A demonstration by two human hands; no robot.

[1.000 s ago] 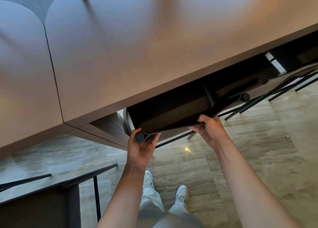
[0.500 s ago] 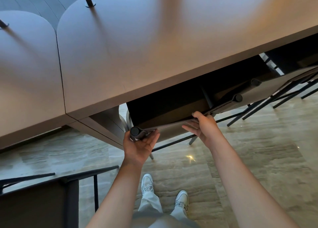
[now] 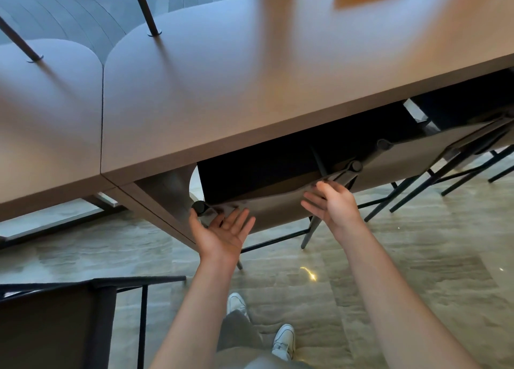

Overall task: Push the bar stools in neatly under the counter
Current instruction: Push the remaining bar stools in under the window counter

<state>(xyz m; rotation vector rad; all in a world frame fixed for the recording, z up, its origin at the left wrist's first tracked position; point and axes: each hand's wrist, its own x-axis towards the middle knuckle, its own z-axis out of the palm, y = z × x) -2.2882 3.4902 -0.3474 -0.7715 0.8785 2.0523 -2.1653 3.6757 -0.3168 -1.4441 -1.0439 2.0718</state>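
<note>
Head view: stool (image 3: 278, 213) beside open hands (image 3: 222, 235).

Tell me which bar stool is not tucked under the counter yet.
The dark stool at bottom left, standing clear of the counter; the two tan-backed stools are under it.

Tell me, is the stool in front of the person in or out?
In. The stool has its seat under the counter; only its backrest shows at the edge.
</note>
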